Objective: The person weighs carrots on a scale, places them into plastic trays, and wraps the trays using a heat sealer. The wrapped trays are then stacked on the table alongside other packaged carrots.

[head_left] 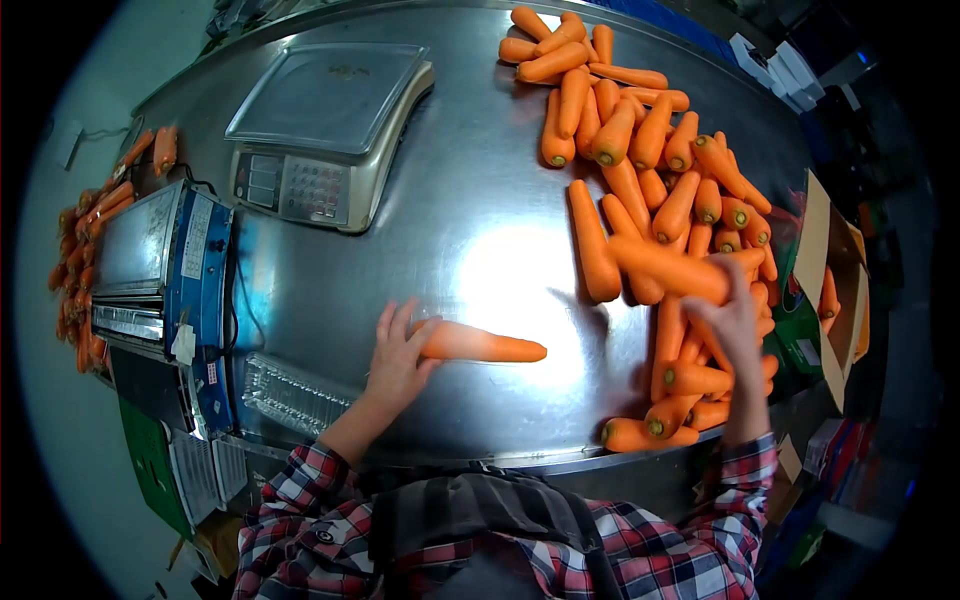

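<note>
My left hand [398, 352] is closed around the thick end of a carrot [485, 345], just over the steel table, its thin tip pointing right. On the right, my right hand [732, 315] grips the thick end of another carrot [665, 268], slightly blurred, with its tip pointing left. That one is above a large heap of loose carrots [625, 135] spread along the table's right side. Clear plastic trays [295, 395] lie left of my left hand, near the front edge.
A digital scale [310, 185] with a flat pan stands at the back left. Left of it is a blue-sided wrapping machine [205, 260], with packed carrots [90, 250] beyond. An open cardboard box [815, 290] sits past the heap at right. The steel table [490, 180] has a raised rim.
</note>
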Demonstrator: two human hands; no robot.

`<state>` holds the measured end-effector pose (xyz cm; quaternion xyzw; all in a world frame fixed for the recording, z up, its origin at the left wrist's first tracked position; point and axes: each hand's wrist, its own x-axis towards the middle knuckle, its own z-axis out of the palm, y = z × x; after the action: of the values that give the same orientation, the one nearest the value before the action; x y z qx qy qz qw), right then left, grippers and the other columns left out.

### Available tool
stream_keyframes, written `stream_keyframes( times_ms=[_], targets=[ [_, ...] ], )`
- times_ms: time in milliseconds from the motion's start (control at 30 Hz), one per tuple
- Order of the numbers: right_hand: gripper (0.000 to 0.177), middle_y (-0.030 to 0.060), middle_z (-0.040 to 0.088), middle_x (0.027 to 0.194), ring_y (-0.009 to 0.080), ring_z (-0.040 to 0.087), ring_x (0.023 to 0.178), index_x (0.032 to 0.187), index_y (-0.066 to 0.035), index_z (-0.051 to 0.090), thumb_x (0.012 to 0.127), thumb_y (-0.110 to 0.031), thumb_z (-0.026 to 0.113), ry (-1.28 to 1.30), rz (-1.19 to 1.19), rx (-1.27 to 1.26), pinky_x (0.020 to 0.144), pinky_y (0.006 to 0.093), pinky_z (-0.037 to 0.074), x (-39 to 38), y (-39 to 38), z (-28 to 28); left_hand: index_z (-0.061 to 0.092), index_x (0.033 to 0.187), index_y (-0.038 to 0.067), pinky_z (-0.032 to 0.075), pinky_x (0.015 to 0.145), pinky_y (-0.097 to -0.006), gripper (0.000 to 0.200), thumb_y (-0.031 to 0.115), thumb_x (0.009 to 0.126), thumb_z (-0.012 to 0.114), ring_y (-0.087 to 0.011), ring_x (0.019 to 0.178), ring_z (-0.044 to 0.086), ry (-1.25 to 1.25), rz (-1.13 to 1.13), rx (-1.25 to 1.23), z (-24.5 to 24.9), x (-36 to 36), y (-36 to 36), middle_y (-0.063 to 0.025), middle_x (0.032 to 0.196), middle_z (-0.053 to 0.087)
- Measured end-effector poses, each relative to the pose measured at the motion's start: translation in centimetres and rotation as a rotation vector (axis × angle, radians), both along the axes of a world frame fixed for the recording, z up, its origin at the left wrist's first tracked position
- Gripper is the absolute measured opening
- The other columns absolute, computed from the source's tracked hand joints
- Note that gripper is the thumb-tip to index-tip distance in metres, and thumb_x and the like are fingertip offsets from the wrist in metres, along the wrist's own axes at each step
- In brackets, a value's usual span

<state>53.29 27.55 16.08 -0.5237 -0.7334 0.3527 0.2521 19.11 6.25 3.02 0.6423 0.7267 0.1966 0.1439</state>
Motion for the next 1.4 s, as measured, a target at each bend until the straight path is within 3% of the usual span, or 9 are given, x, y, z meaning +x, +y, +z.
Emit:
stream_keyframes(
  times_ms=[267,400,500,633,800,900,1000,1167,1400],
  targets=[
    [0.051,0.0122,0.057,0.094,0.0204,0.056,0.088,0.103,0.002,0.052,0.069,-0.027,0.075,0.126,-0.13,-0.276,0.079,0.0298,0.045,-6.3,-7.0,-11.1,0.054,0.114,0.007,0.033,0.098,-0.0447,0.053,0.02,0.066,0.073,-0.0347,0.115,0.04,0.131,-0.214,0.022,-1.2,0.3,0.0,-0.0126,0.117,0.048],
    [0.044,0.0099,0.056,0.093,0.0156,0.054,0.079,0.106,0.002,0.047,0.077,-0.025,0.067,0.548,-0.343,-0.45,0.068,0.0259,0.045,-6.0,-7.8,-11.5,0.055,0.112,0.001,0.038,0.093,-0.0376,0.053,0.021,0.067,0.075,-0.0308,0.105,0.047,-0.359,-0.126,-0.113,0.8,-1.9,1.3,-0.0129,0.108,0.049],
    [0.043,0.011,0.055,0.092,0.0165,0.055,0.072,0.108,-0.001,0.045,0.08,-0.028,0.062,0.755,-0.394,-0.454,0.062,0.0257,0.046,-4.5,-8.1,-10.4,0.055,0.113,0.002,0.04,0.09,-0.0359,0.055,0.024,0.067,0.076,-0.029,0.101,0.05,-1.048,0.104,-0.101,3.0,-4.5,2.6,-0.0126,0.109,0.05],
    [0.043,0.011,0.053,0.093,0.0164,0.055,0.073,0.108,-0.002,0.043,0.081,-0.031,0.06,0.78,-0.43,-0.419,0.063,0.0259,0.046,-3.5,-8.5,-10.2,0.055,0.108,0.004,0.041,0.083,-0.0375,0.052,0.025,0.066,0.076,-0.0289,0.094,0.049,-0.122,0.2,0.586,5.4,-11.7,10.4,-0.0119,0.099,0.052],
    [0.048,0.0101,0.052,0.095,0.0171,0.054,0.08,0.109,0.0,0.044,0.077,-0.03,0.065,0.64,-0.444,-0.417,0.067,0.0263,0.046,-4.3,-9.5,-10.4,0.055,0.109,0.003,0.04,0.086,-0.0384,0.055,0.029,0.065,0.075,-0.0308,0.093,0.047,0.219,0.459,0.517,5.7,-19.0,17.9,-0.0119,0.097,0.05],
    [0.049,0.0099,0.052,0.095,0.0165,0.052,0.084,0.107,0.0,0.046,0.073,-0.028,0.068,0.608,-0.447,-0.416,0.076,0.0271,0.044,-4.2,-9.8,-11.8,0.053,0.113,0.003,0.039,0.09,-0.0382,0.059,0.032,0.067,0.075,-0.0317,0.099,0.046,0.198,0.484,0.295,5.3,-20.4,18.4,-0.0132,0.104,0.05],
    [0.048,0.0082,0.053,0.094,0.0153,0.051,0.085,0.106,-0.001,0.047,0.072,-0.027,0.07,0.631,-0.436,-0.441,0.078,0.0265,0.042,-4.6,-9.7,-12.1,0.052,0.117,0.003,0.038,0.092,-0.0374,0.056,0.032,0.074,0.071,-0.0319,0.106,0.046,0.21,0.433,0.467,6.3,-20.1,16.8,-0.0145,0.112,0.049],
    [0.045,0.0071,0.052,0.094,0.0138,0.051,0.081,0.104,-0.002,0.047,0.073,-0.027,0.069,0.637,-0.422,-0.445,0.072,0.0238,0.043,-5.0,-8.8,-12.2,0.048,0.122,0.001,0.035,0.096,-0.0344,0.042,0.028,0.091,0.053,-0.0274,0.113,0.047,-0.429,0.67,0.85,8.4,-25.1,13.3,-0.0148,0.118,0.048],
    [0.048,0.0082,0.052,0.093,0.0154,0.053,0.076,0.107,-0.003,0.044,0.076,-0.032,0.066,0.636,-0.414,-0.449,0.067,0.0252,0.046,-5.5,-8.2,-12.9,0.045,0.125,-0.003,0.033,0.099,-0.0385,0.06,0.046,0.091,0.043,-0.0329,0.116,0.045,-0.065,0.676,0.644,11.2,-32.2,16.4,-0.0212,0.126,0.046]
  ],
)
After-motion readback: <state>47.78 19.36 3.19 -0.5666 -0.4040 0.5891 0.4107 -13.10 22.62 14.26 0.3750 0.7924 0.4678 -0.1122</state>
